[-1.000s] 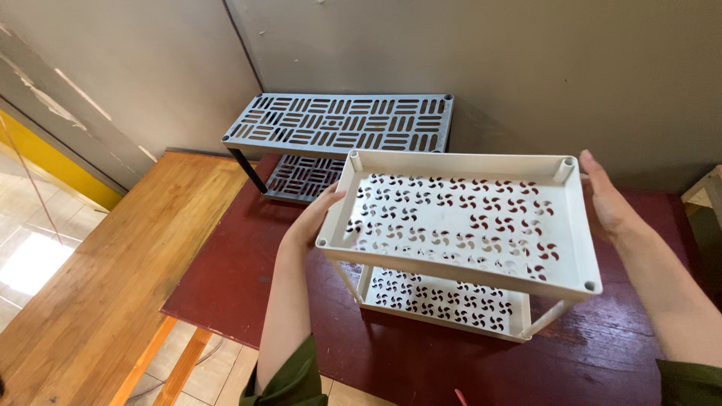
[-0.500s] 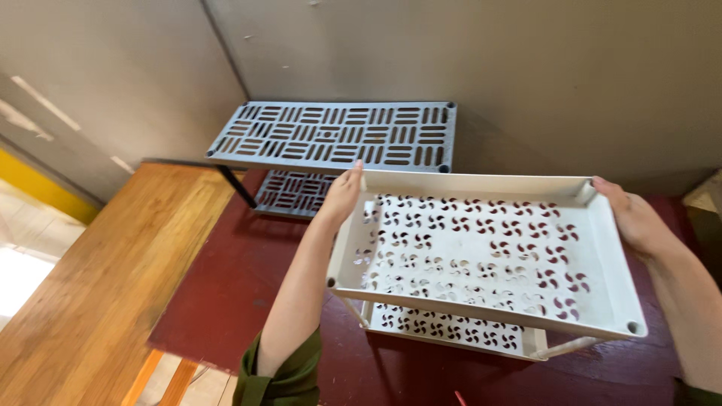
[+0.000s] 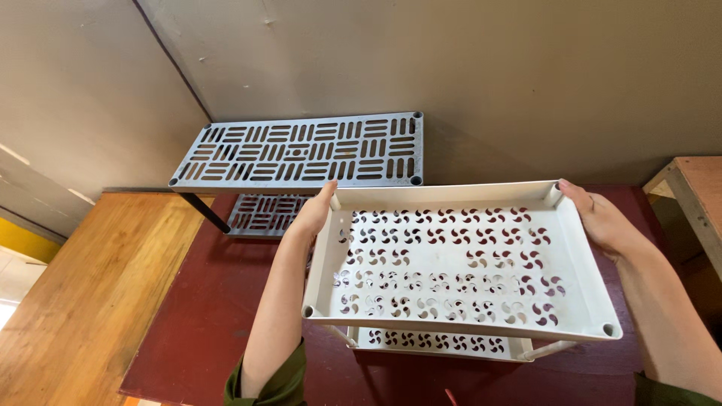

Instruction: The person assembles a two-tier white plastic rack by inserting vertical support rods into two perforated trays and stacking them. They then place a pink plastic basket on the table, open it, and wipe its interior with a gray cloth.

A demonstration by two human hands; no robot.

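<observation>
— Which step was in hand?

— I judged it a placing step. The left hand (image 3: 314,218) and right hand (image 3: 602,222) each grasped a short end of the white rack (image 3: 459,263), held over the dark red desk (image 3: 210,316). Next it needed level lowering.

— How did it lie?

— Its long axis ran left to right, trays facing up. Behind the rack stood a grey shelf (image 3: 301,150), against the wall.

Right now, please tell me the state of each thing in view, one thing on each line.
White rack: upright on the dark red table, top tray held at both short ends, lower tray below it.
Left hand: gripping the top tray's left end.
Right hand: gripping the top tray's right end.
Grey rack: upright against the wall, both slotted shelves bare.
Wooden bench: level, beside the table.
</observation>
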